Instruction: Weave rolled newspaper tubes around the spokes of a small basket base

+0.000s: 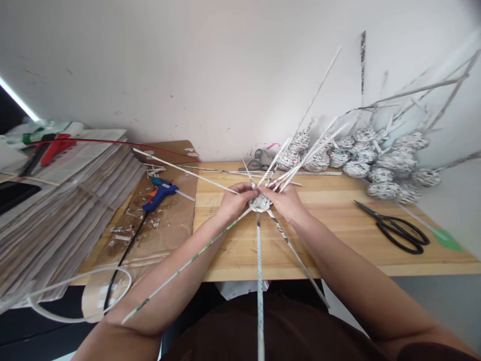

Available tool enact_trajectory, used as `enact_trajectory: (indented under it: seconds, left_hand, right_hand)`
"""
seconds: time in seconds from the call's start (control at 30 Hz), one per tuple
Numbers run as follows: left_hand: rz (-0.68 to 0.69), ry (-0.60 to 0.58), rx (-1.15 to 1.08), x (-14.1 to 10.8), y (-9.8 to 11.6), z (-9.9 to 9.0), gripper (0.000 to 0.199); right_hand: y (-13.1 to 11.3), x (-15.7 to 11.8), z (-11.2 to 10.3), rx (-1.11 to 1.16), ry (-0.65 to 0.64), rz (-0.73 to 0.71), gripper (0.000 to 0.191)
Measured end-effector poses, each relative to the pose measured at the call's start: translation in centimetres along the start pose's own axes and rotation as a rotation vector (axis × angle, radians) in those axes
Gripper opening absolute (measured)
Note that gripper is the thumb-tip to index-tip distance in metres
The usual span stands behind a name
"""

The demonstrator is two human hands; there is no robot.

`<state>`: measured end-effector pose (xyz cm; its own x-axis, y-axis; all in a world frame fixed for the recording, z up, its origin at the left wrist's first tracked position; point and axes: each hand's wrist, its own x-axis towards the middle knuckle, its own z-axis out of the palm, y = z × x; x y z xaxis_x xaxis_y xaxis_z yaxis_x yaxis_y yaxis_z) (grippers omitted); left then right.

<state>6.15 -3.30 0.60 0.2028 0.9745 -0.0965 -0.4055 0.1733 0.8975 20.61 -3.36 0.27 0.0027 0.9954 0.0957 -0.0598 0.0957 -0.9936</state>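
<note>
Both hands are gripping a small woven disc [260,203] of rolled paper, which sits over the middle of the tabletop [330,250], close in front of the body. The left hand [237,200] pinches its far left edge, thumb on top; the right hand [283,200] is closed on its far right edge, the thumb nearly meeting the other one. Long paper strips [259,281] fan out from the disc: one runs straight toward the body, one slants across the left forearm, one angles down beside the right forearm, and a bunch rises past the right hand toward the wall [188,65]. Along the wall, to the right, woven balls [394,160] are heaped together, many with loose ends poking up — a grey lump [259,160] lies just left of them. A few thin sticks [323,173] lie flat in front of the lump and the nearest balls. Black scissors [379,217] rest at the right, blades slightly apart and pointing away to the left, near a green patch [449,240] by the tabletop's end. On the left, a blue glue gun [160,195] lies on stained cardboard [173,225] among pale scraps — its black cord [128,250] trails toward the near edge. Beyond the cardboard stands a tall paper stack [108,170], with a red-handled tool [58,149] on top.
</note>
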Motion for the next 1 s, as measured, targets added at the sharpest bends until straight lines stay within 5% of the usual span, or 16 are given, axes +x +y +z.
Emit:
enact_trajectory:
  seconds: [0.47,0.73,0.83,1.0]
  left_hand:
    - [0.092,0.144,0.071,0.1,0.1,0.0,0.034]
    - [0.049,0.143,0.073,0.2,-0.2,0.0,0.034]
    - [-0.019,0.067,0.026,0.2,0.3,-0.1,0.034]
    - [-0.141,-0.260,0.046,0.0,2.2,-1.6,0.052]
  right_hand:
    - [0.4,0.2,-0.2,0.024,-0.054,-0.031,0.023]
    - [0.6,0.1,-0.2,-0.128,0.061,-0.060,0.019]
    - [0.4,0.2,-0.3,-0.164,0.079,-0.054,0.017]
    - [0.0,0.5,-0.8,-0.200,0.101,-0.025,0.015]
